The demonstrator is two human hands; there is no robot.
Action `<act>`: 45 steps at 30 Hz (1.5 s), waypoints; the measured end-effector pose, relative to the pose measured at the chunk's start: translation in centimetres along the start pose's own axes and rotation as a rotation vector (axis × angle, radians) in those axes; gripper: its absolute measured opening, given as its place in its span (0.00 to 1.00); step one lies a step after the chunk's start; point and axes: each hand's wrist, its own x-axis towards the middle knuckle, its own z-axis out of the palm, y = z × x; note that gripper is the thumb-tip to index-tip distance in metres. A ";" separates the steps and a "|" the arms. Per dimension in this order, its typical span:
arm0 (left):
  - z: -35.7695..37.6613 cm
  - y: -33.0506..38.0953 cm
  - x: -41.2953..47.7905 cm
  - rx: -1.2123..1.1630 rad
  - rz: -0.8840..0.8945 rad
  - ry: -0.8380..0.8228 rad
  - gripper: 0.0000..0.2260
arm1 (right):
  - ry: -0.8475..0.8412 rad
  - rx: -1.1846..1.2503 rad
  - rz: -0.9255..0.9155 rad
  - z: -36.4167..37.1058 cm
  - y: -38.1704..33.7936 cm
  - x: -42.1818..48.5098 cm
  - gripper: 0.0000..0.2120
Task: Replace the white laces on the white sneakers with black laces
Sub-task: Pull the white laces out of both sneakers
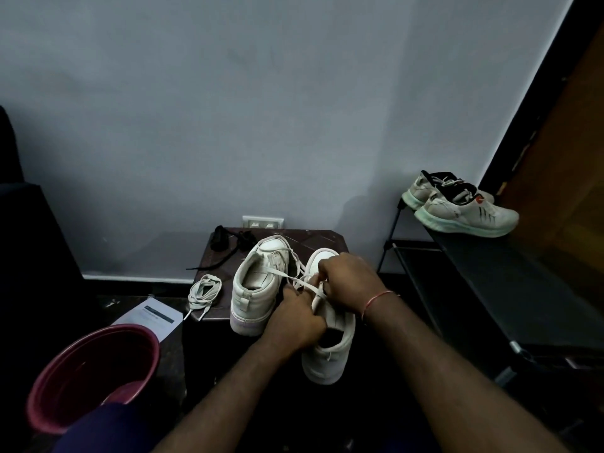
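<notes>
On a small dark table (327,238) set against a grey wall, a person works at a pair of white sneakers. The left hand (294,318) grips the nearer sneaker (330,351), which stands at the table's front right edge, fingers curled over its collar. The right hand (346,282) pinches that shoe's white lace (305,284) above the eyelets, a slack strand trailing across to the second sneaker (258,286) just beside it, toe to the wall. A loose white lace (204,291) lies coiled at the front left edge, and the black laces (228,240) sit bundled at the far left corner. Beside the table are a red bucket (94,371) and a printed sheet (150,317) to the left, and worn running shoes (464,207) on a black rack (490,282) to the right.
</notes>
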 end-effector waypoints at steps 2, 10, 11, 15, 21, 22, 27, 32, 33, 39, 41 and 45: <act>-0.2 0.1 0.2 0.026 -0.035 -0.011 0.36 | 0.007 -0.055 -0.032 -0.3 -0.1 -0.1 0.08; 0.3 0.4 -0.9 0.002 -0.055 0.018 0.34 | 0.166 0.347 0.466 -0.3 3.7 0.7 0.05; 0.3 0.5 -0.8 -0.004 -0.050 0.020 0.34 | 0.126 0.342 0.480 -0.1 4.1 0.6 0.04; 0.6 0.5 -1.0 -0.012 -0.047 0.030 0.31 | 0.074 0.193 0.164 -0.1 3.1 0.1 0.15; 0.5 0.4 -1.0 0.011 -0.050 0.027 0.31 | -0.106 -0.100 -0.163 -0.5 0.6 1.1 0.12; 0.4 0.4 -0.9 0.004 -0.048 0.026 0.31 | -0.115 -0.097 -0.157 -0.6 0.7 1.1 0.12; 0.4 0.5 -0.8 -0.004 -0.052 0.026 0.33 | -0.084 -0.112 -0.169 -0.6 1.3 0.5 0.12; 0.5 0.5 -0.6 -0.018 -0.066 0.018 0.38 | 0.026 -0.119 -0.177 -0.2 1.5 0.5 0.08; 0.4 0.5 -0.6 -0.022 -0.066 0.021 0.38 | 0.076 -0.059 -0.145 -0.3 1.7 0.7 0.08; -0.1 0.4 -0.1 -0.059 -0.062 0.050 0.36 | 0.346 0.387 0.447 -1.5 4.9 2.0 0.06; -0.2 0.5 0.0 -0.047 -0.057 0.051 0.37 | 0.159 0.300 0.426 -0.6 4.7 1.9 0.05; 0.0 0.7 -0.4 -0.020 -0.037 0.066 0.37 | -0.026 0.066 0.024 0.2 3.4 1.2 0.26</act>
